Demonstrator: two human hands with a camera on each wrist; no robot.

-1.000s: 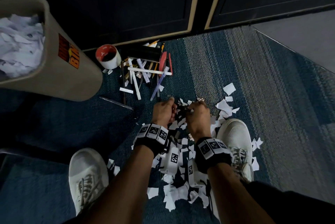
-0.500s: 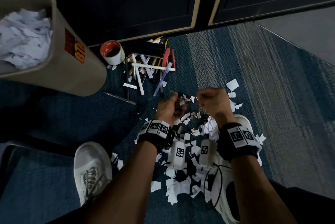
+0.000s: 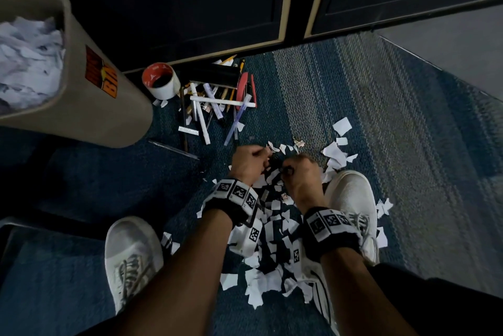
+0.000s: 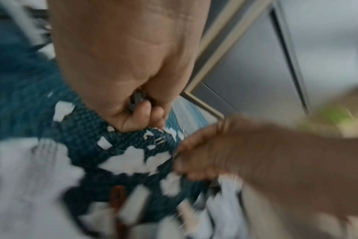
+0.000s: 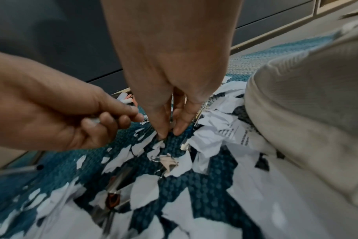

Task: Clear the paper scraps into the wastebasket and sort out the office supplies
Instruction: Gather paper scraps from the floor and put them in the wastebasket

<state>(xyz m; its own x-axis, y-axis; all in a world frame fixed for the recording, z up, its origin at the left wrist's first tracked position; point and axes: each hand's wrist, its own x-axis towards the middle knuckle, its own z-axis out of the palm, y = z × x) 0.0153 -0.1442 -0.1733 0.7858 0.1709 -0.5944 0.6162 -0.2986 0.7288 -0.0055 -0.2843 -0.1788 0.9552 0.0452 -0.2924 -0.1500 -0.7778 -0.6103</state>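
The person crouches over torn paper scraps (image 3: 268,229) strewn on the blue carpet (image 3: 307,107) between two white shoes. The left hand (image 3: 249,162) is curled shut around small dark items, probably binder clips, though the blur leaves that uncertain. The right hand (image 5: 170,97) reaches down with thumb and forefinger tips closing on something tiny among the scraps; whether it holds anything cannot be told. The step appears to be picking small supplies out of the paper. Next, the clips should join the pens and tape roll (image 3: 161,81) at far left, and the scraps should go into the wastebasket (image 3: 89,115), already holding paper.
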